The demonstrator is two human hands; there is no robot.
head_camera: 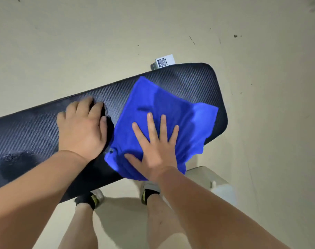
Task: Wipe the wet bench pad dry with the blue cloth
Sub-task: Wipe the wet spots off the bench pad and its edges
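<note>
Blue terry cloth (158,108), spread on the right part of the long black woven-pattern bench pad (36,133), with its near corner hanging over the pad's near edge. Pressed flat on the near half of the cloth, the right hand (154,150), palm down, fingers straight and spread, grasping nothing. Just left of the cloth, on bare pad, the left hand (81,128), back up, fingers bent downward with the tips hidden; not possible to tell whether clenched or only resting. Darker shiny wet patch (16,159) on the pad's left part. Behind the pad's far edge, a small white box with a QR code (163,62). Below the pad's near right end, a white frame part (205,175). Under the pad's near edge, two feet in black socks (149,192) on the beige floor (81,42).
</note>
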